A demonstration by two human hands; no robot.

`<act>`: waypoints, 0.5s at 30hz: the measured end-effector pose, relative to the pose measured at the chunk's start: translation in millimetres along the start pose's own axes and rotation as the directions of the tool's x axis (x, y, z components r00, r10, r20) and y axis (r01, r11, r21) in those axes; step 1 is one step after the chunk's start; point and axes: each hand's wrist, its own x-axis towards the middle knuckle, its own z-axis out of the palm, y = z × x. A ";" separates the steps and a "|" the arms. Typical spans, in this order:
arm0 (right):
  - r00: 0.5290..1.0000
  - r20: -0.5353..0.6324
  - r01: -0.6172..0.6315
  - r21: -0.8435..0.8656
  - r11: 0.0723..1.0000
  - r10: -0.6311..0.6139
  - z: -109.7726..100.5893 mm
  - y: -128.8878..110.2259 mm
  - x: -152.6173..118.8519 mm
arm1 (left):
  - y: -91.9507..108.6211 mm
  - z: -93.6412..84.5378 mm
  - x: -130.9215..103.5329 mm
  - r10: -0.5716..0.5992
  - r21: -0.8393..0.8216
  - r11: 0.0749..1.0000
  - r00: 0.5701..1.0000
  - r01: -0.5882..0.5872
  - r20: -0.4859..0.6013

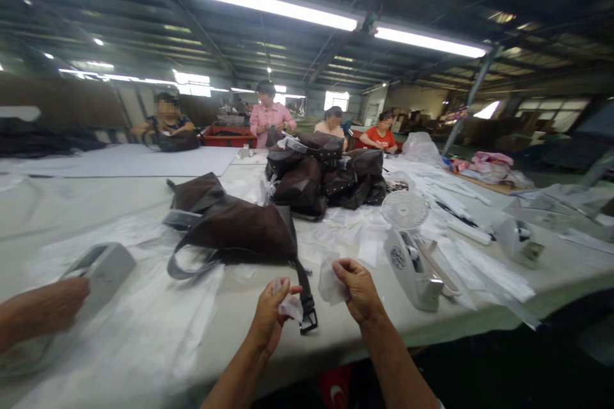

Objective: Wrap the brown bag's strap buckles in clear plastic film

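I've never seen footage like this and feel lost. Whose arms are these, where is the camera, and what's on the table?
The single picture comes from a camera worn on a person's head, looking down at their own bare hands. The left hand pinches a small crumpled white piece; the right hand holds another white piece. On the long white table lies a dark brown fabric bag with a black buckled strap, beside a white tape dispenser and a small white fan. The arm at far left belongs to a co-worker.

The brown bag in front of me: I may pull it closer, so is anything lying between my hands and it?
Only its own strap and buckle, lying between the left hand and right hand, each pinching white paper. The brown bag lies just beyond.
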 end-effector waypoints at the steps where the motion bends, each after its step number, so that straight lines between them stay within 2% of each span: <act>1: 0.998 0.057 -0.019 0.004 1.000 0.019 6.5 -2.2 -1.0 | 5.8 -10.3 -2.2 -0.006 -0.037 0.999 1.000 0.006 0.002; 4: 0.957 0.267 -0.116 0.006 0.993 0.110 33.6 2.2 -5.0 | 20.8 -35.6 -13.0 0.001 -0.110 0.994 0.997 0.008 0.075; 7: 0.873 0.448 -0.170 -0.089 0.981 0.192 65.8 22.3 -8.5 | 31.0 -49.6 -25.5 0.084 -0.024 0.996 0.985 -0.081 0.154; 10: 0.835 0.499 -0.113 -0.257 0.960 0.232 93.7 46.9 -11.0 | 39.7 -58.3 -35.2 0.115 0.181 0.972 0.975 -0.150 0.189; 13: 0.820 0.515 -0.036 -0.388 0.921 0.249 112.6 65.0 -12.0 | 47.1 -69.3 -39.8 0.048 0.348 0.931 0.982 -0.111 0.185; 15: 0.795 0.548 0.014 -0.443 0.897 0.258 120.5 73.3 -12.2 | 49.5 -78.9 -39.4 0.034 0.366 0.926 0.988 -0.088 0.153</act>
